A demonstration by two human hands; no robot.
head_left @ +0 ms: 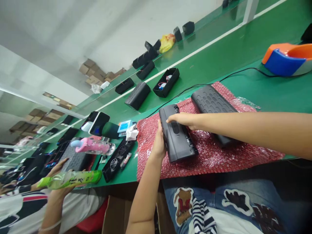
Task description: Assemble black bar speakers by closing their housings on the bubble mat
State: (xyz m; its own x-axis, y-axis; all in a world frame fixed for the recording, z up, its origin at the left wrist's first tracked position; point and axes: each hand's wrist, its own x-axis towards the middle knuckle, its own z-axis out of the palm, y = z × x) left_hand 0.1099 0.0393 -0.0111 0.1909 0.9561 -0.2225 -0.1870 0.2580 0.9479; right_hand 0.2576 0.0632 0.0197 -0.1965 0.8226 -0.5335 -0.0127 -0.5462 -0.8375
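Observation:
A dark grey speaker housing (177, 143) is tilted over red bubble wrap (156, 169). Along its left side my left hand (159, 141) grips the edge, fingers partly hidden behind it. My right hand (181, 119) lies across the housing's upper part, thumb on its face and the other fingers curled at the top right. A second dark housing with an oval-textured face (211, 99) rests on the wrap to the right, partly covered by my right forearm.
An orange and blue tape dispenser (284, 61) sits at the right; a black cable crosses behind the wrap. An open black housing (166, 83) and others stand on the green line. At left are a pink bottle (95, 146), a green bottle (73, 179) and a co-worker's hands.

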